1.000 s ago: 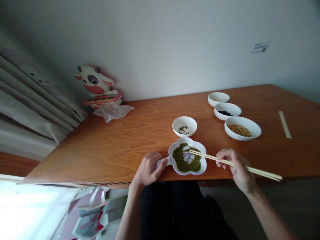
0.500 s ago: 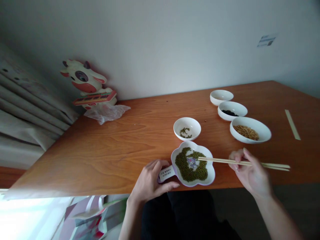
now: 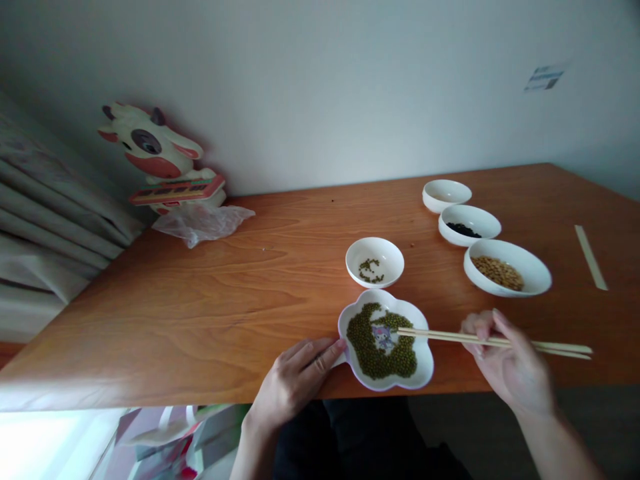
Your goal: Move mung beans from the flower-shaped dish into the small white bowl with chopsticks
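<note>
My left hand is closed over the handle of a white, flower-shaped dish with a purple rim, which stands at the table's front edge. Green beans cover much of its bottom around a printed cartoon figure. In my right hand I hold a pair of light wooden chopsticks; their tips are over the dish, near the beans, and I see no bean between them. Just behind the dish, a small white bowl has some green beans in it.
To the right stand a bowl of tan beans, a bowl with dark beans and another white bowl. A paper strip lies far right. A cow toy and a clear plastic bag are at the back left.
My left hand has shifted on the dish's handle, its fingers now covering the label. The chopsticks stay over the dish. The whole view has shifted slightly.
</note>
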Motion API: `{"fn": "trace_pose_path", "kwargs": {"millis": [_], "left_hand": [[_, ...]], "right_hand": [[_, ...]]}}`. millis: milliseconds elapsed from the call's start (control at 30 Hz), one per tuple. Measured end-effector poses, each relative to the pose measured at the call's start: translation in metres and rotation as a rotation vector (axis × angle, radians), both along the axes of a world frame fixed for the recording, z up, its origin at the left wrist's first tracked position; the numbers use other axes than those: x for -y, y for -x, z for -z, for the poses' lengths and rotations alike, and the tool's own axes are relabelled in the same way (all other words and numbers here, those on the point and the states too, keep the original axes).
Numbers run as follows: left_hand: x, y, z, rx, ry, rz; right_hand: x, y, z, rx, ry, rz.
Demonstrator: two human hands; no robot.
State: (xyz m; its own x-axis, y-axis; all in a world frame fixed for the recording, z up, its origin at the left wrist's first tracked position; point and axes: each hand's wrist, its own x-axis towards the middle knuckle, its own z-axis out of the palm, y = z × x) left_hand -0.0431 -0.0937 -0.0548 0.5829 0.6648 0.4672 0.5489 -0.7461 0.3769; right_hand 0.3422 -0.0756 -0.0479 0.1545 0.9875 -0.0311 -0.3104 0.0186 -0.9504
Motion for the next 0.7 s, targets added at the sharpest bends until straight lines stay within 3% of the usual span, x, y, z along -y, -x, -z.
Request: {"fn": "trace_pose_path", "kwargs": {"millis": [233,700], "left_hand": [[-0.005,0.0,-0.003,0.101,-0.011,0.02],[0.0,0.005,-0.02,0.057,0.041,0.002]], "right_hand": [[0.002,-0.002,-0.003,-0.079,0.017,-0.027],[0.003,-0.001,-0.002,-0.143,-0.002,-0.043]]}}
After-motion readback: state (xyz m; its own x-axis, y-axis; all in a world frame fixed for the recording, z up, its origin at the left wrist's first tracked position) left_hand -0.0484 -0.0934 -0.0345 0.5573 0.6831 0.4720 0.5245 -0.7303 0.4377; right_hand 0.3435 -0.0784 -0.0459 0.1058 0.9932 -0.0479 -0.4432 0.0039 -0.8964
